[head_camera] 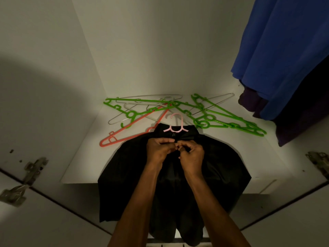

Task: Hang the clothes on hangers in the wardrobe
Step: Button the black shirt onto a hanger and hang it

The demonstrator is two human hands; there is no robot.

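A black shirt [135, 168] lies on the white wardrobe shelf [249, 157], its lower part hanging over the front edge. A pink hanger [175, 128] sits inside its collar, hook pointing toward the back wall. My left hand [158, 148] and my right hand [191, 155] meet just below the collar, fingers curled and pinching the shirt's front placket near the top button. The button itself is hidden by my fingers.
Behind the shirt lie several loose hangers: green ones [222, 118], an orange one [124, 132], white and wire ones [142, 102]. A blue garment [284, 50] and a dark purple one [302, 118] hang at the right. Door hinges [30, 173] flank the opening.
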